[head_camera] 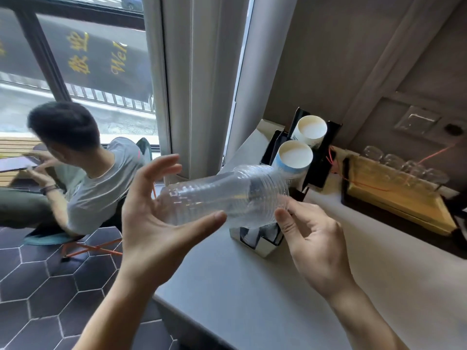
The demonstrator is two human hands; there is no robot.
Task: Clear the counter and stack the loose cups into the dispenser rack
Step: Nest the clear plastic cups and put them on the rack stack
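The grey counter (265,286) runs away from me on the right, its near left corner rounded and its left edge dropping straight to the dark hexagon-tiled floor (38,286). Most of its surface between my forearms and the far wall lies bare, so there is open room there. Beyond the edge, a seated person (83,173) in a grey shirt occupies a folding chair near the window (88,72), close to the counter's left side.

At the back, against the wall, stands the black dispenser rack (326,157), with 2 stacks of white paper cups (294,154) lying in its channels, mouths toward me. To its right sits a yellow tray (394,198) bearing upturned glasses (404,165).

I hold a nested stack of clear plastic cups (217,195) horizontally above the counter's left edge, its wide rims pointing toward the rack and almost meeting the nearer paper cup. My left hand (156,218) cradles the narrow end from below, palm up, fingers spread and thumb pressed along the underside. My right hand (310,236) pinches the rim end between thumb and forefinger, the other fingers curled loosely. A small black-and-white holder (257,238) stands just beneath the stack.
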